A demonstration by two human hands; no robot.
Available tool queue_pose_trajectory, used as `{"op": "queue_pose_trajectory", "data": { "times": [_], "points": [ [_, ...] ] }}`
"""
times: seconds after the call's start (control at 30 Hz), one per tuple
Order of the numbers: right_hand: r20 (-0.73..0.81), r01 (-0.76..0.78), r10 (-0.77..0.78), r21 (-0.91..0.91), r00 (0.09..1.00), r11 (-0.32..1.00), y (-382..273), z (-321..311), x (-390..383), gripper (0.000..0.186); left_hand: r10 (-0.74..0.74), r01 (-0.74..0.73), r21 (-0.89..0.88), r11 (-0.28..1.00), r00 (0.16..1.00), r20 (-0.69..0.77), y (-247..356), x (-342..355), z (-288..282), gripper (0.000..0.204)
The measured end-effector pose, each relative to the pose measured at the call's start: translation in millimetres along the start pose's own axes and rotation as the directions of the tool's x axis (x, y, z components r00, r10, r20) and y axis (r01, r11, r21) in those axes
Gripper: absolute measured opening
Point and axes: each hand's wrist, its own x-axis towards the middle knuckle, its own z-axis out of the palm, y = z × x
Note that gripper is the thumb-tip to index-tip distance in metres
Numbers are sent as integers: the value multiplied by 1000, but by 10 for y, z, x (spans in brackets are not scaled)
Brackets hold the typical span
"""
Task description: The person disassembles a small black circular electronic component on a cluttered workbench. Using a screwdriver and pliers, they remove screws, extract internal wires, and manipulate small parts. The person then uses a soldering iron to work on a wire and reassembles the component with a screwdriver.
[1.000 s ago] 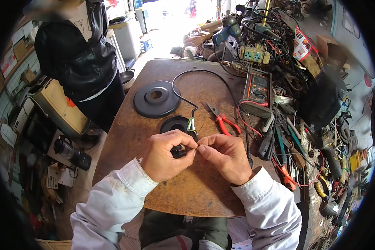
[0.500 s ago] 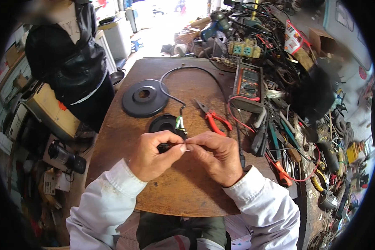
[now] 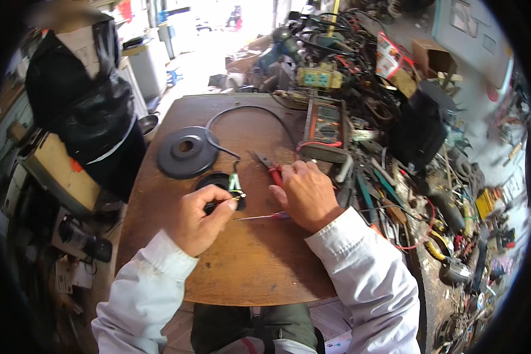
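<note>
My left hand [image 3: 203, 218] is closed in a pinch on thin wire ends beside a black round part [image 3: 216, 180], which it partly covers. Green and white insulated wires [image 3: 234, 182] stick out from the end of a black cable [image 3: 248, 107] just above my fingertips. Over to the right, my right hand [image 3: 308, 194] has its fingers curled over the red handles of a pair of pliers [image 3: 274, 171], whose jaws point to the far left. A thin screwdriver [image 3: 259, 217] lies on the wooden table, its handle end partly under my right hand.
A dark round disc [image 3: 186, 153] with a central hole sits at the table's left. On the right stand a multimeter [image 3: 325, 121], a double outlet box [image 3: 318, 78] and a heap of hand tools. A person in dark clothes [image 3: 88, 88] stands at the far left.
My right hand has left the left hand's fingertips and moved right and away onto the pliers. The screwdriver now shows on the table. The whole view has shifted slightly.
</note>
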Motion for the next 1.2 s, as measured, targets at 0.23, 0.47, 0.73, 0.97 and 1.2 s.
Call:
{"op": "queue_pose_trajectory", "data": {
  "times": [0.23, 0.47, 0.73, 0.97, 1.2],
  "points": [
    [-3, 13, -14, -150, 1000, 989, -88, 198, 86, 33, 166, -166, -7, 986, 984, -65, -88, 26, -43, 12],
    [-6, -5, 4, -236, 1000, 972, 132, 345, 38, 14, 143, -135, 135, 982, 988, -52, -76, 101, 117, 16],
    [-297, -8, 17, 30, 955, 1000, 121, 238, -77, 22, 79, -78, 8, 997, 996, -33, -170, 51, 79, 16],
    [-212, 121, -140, -98, 967, 988, 374, -658, -896, 18, 118, -118, 44, 992, 993, 7, -513, 102, -22, 17],
    [77, 7, -5, -31, 997, 999, 1202, -1797, -2237, 10, 125, -128, 146, 981, 992, 31, -689, 209, -109, 16]
  ]
}}
